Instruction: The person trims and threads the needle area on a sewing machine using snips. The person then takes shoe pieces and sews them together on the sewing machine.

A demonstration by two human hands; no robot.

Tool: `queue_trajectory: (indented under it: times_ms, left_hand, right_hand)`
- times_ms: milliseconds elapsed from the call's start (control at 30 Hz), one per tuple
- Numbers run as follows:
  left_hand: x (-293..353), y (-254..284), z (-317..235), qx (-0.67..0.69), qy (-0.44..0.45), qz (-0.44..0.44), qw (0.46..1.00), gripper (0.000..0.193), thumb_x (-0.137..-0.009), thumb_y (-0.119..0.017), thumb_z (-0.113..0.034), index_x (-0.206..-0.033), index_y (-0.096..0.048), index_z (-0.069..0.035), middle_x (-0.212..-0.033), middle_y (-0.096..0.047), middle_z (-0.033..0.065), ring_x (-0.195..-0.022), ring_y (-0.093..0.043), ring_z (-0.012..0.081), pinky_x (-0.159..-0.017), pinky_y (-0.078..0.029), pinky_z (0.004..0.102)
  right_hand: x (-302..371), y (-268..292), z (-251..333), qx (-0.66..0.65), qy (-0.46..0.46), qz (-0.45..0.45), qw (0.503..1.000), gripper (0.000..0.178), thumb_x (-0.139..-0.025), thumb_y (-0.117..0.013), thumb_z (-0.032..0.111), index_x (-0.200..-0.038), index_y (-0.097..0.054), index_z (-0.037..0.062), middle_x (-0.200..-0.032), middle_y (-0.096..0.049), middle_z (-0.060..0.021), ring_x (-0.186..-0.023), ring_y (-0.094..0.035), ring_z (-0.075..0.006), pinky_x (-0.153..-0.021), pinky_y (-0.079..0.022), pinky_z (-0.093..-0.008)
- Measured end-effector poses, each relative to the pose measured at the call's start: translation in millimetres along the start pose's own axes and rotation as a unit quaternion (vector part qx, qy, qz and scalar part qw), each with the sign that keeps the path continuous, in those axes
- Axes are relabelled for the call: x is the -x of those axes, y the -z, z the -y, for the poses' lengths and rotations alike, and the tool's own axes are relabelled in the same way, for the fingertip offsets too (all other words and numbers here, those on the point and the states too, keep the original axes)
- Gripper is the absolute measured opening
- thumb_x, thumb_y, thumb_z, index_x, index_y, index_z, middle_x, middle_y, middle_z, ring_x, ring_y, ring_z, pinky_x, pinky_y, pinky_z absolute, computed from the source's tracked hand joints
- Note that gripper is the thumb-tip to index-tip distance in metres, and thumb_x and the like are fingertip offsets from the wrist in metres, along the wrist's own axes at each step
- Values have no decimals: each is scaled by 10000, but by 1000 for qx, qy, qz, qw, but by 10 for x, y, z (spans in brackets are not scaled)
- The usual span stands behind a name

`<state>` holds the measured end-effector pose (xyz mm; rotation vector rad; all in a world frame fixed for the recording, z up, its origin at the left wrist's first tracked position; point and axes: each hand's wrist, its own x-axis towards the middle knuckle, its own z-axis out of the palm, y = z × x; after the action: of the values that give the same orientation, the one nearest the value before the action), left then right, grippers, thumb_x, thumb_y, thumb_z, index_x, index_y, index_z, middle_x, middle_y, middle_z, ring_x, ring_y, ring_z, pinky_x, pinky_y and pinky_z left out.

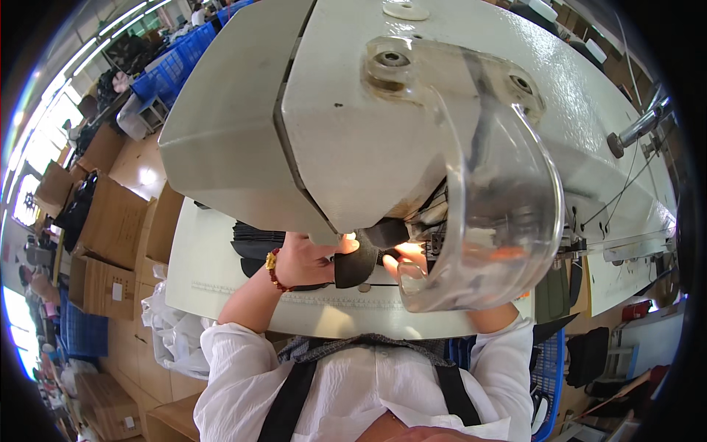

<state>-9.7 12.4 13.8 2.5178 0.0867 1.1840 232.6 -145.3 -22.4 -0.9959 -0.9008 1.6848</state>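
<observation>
A curved black fabric piece (355, 267) lies under the head of a white sewing machine (368, 125), close to its lit needle area. My left hand (303, 261), with a beaded bracelet at the wrist, grips this piece from the left, fingers closed on it. From the right, the fingertips of my right hand (405, 259) pinch its edge beneath the light. A clear plastic guard (501, 199) covers much of that hand, and the needle itself is hidden. Beside my left hand lies a stack of black fabric pieces (254, 239) on the white table (206, 276).
A ruler strip (243, 293) runs along the table's near side. To the left are a white plastic bag (173, 328) and cardboard boxes (110, 228). A blue basket (549, 390) stands below the table at right. Thread lines cross near the machine's right side.
</observation>
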Motion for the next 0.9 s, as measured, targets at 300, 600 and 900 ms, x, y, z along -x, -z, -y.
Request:
queue_trajectory:
  times_ms: [300, 600, 900]
  left_hand:
    - [103, -132, 190, -77, -80, 3, 994, 277, -713, -854, -241, -943, -762, -116, -1016, -707, 76, -897, -692, 271, -799, -551, 366]
    - [229, -256, 392, -104, -78, 34, 991, 344, -695, -853, -266, -990, -761, -114, -998, -699, 74, -889, -685, 297, -798, -547, 407]
    - [46, 77, -211, -84, -113, 31, 989, 236, -716, -831, -126, -909, -722, -46, -975, -646, 65, -960, -694, 279, -727, -579, 371]
  right_hand:
    - [-8, 82, 5, -33, -6, 0, 999, 166, -966, -612, 218, -985, -523, 79, -820, -556, -70, -766, -571, -166, -790, -521, -343]
    - [1, 146, -206, -155, -14, -22, 988, 185, -988, -604, 244, -1016, -538, 73, -906, -587, -81, -871, -586, -167, -854, -503, -324]
    - [-25, -43, -171, 432, 130, -34, 892, 268, -995, -579, 261, -1188, -639, 86, -1091, -702, -72, -982, -659, -219, -1013, -521, -409]
